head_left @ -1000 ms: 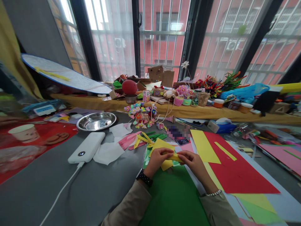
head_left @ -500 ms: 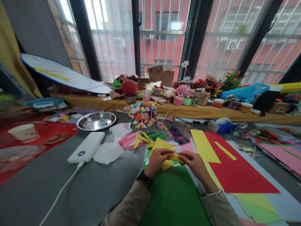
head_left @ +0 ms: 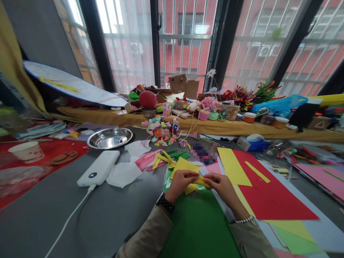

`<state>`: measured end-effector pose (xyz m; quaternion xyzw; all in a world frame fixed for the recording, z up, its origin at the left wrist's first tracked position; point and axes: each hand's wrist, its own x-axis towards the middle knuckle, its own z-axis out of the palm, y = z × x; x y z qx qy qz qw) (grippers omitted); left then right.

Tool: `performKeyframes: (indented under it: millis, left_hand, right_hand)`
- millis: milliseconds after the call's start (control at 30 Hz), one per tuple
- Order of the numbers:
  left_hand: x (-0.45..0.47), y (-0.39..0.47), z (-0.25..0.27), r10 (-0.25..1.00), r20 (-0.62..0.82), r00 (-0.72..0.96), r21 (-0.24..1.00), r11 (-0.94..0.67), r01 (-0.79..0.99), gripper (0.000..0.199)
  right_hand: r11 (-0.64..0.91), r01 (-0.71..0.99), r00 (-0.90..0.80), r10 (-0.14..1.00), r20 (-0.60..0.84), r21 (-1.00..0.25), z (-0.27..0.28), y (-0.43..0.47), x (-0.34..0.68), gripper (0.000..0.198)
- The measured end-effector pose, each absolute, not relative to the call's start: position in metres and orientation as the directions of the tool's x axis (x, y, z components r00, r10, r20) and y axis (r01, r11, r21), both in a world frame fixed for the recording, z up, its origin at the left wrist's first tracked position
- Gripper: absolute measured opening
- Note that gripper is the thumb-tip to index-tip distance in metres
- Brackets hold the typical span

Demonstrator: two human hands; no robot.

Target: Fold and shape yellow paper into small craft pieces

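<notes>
Between my two hands is a small folded piece of yellow paper. My left hand pinches its left end, and my right hand pinches the right end. Both hands are above the far end of a green sheet. Just behind the fingers lies a flat yellow paper piece, partly covered by my left hand. Folded yellow strips, green strips and pink strips are piled beyond it, to the left.
A white power bank with a cable lies left, near a steel plate. To the right, a red sheet lies under a narrow yellow strip. A phone and a flower bunch stand farther back.
My hands and the folded yellow paper stay almost in place. At the far left, a blue-and-white packet has shifted left and now lies flatter.
</notes>
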<state>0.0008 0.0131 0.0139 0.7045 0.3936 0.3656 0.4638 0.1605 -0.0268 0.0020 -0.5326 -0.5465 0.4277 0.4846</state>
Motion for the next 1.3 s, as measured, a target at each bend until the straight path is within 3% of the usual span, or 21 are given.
performKeyframes:
  millis: [300,533,767,1067,1300]
  left_hand:
    - [0.001,0.015,0.01,0.882,0.089,0.464,0.958,-0.202,0.202,0.025]
    - [0.003,0.017,0.002,0.901,0.007,0.433,0.993,-0.056,0.102,0.022]
    - [0.003,0.016,0.002,0.897,0.064,0.438,0.988,-0.118,0.099,0.023]
    - [0.003,0.015,0.003,0.906,0.01,0.423,0.992,-0.063,0.112,0.019]
    - [0.002,0.014,0.012,0.899,0.124,0.42,0.959,-0.217,0.183,0.02]
  right_hand:
    - [0.058,0.198,0.037,0.997,0.067,-0.978,0.005,-0.027,0.16,0.02]
    - [0.041,0.221,0.034,0.998,0.05,-0.974,0.009,-0.03,0.157,0.019]
    - [0.064,0.2,0.035,0.997,0.072,-0.978,0.004,-0.027,0.16,0.02]
    - [0.077,0.239,0.035,0.996,0.088,-0.968,0.007,-0.028,0.159,0.019]
    - [0.083,0.22,0.038,0.995,0.094,-0.972,0.004,-0.028,0.158,0.02]
